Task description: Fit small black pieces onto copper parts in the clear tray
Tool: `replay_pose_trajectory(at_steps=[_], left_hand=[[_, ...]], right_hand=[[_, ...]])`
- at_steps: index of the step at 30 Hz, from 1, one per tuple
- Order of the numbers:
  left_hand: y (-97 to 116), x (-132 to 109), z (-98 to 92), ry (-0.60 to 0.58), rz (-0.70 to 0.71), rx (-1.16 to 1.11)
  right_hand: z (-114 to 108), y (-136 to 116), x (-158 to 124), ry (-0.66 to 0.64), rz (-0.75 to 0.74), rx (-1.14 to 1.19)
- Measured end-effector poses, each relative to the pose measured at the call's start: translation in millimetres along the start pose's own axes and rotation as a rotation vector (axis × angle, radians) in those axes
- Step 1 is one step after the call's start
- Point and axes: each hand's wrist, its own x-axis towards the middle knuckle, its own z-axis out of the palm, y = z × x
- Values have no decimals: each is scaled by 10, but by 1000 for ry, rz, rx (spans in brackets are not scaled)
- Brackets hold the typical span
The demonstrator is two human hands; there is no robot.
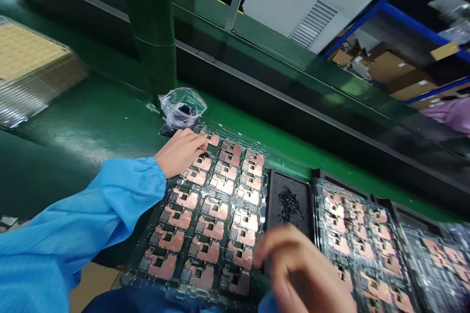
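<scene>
My left hand (pixel 181 150), in a blue sleeve, rests over the far left part of a clear plastic tray (pixel 230 201). Its fingers are closed near the copper-coloured circuit boards (pixel 222 184) set in rows there. A thin piece shows by the fingertips, but I cannot make out what it is. My right hand (pixel 299 269) is smeared by motion above the tray's near right side, its fingers bent. Beyond it lies a black tray (pixel 273 205) with a heap of small black pieces (pixel 289 203).
An open clear bag (pixel 183 107) with black pieces stands just beyond my left hand. More trays of boards (pixel 354 220) lie to the right. Stacked yellowish trays (pixel 33 66) sit at the left. A green post (pixel 152 24) rises from the green bench (pixel 95 112).
</scene>
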Motion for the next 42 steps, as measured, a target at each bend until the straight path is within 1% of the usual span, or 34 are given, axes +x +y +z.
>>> replay_pose_trajectory(at_steps=[3, 4, 7, 10, 13, 15, 17, 21, 23, 25, 29, 34, 36, 38, 40, 42], left_hand=[[242, -201, -161, 7, 25, -187], [340, -294, -197, -2, 23, -285], [589, -549, -210, -54, 29, -513], [696, -670, -122, -106, 12, -558], [698, -669, -33, -142, -23, -576], [687, -645, -6, -168, -35, -612], [683, -621, -8, -223, -60, -651], [687, -586, -50, -372, -133, -687], [685, -577, -62, -407, -135, -695], [681, -575, -59, -402, -118, -719], [674, -578, -45, -342, -82, -786], [686, -565, -71, -347, -88, -782], [691, -560, -79, -350, -111, -781], [690, -559, -77, -360, -143, -801], [679, -563, -67, -378, -176, -848], [663, -571, -54, -398, -199, -911]], right_hand=[[77, 271, 336, 38, 37, -78], [104, 355, 408, 19, 60, -72], [210, 537, 484, -114, 152, 19], [326, 622, 440, -235, 266, 142], [399, 667, 390, -292, 374, 241], [418, 686, 374, -294, 415, 256], [422, 696, 368, -282, 433, 252], [431, 700, 365, -254, 443, 261], [445, 705, 366, -239, 441, 254], [464, 710, 371, -230, 440, 233], [489, 708, 387, -233, 436, 182], [480, 689, 377, -242, 417, 171], [475, 683, 369, -247, 461, 243], [473, 681, 364, -257, 538, 379], [469, 678, 363, -266, 615, 515], [457, 672, 364, -266, 663, 598]])
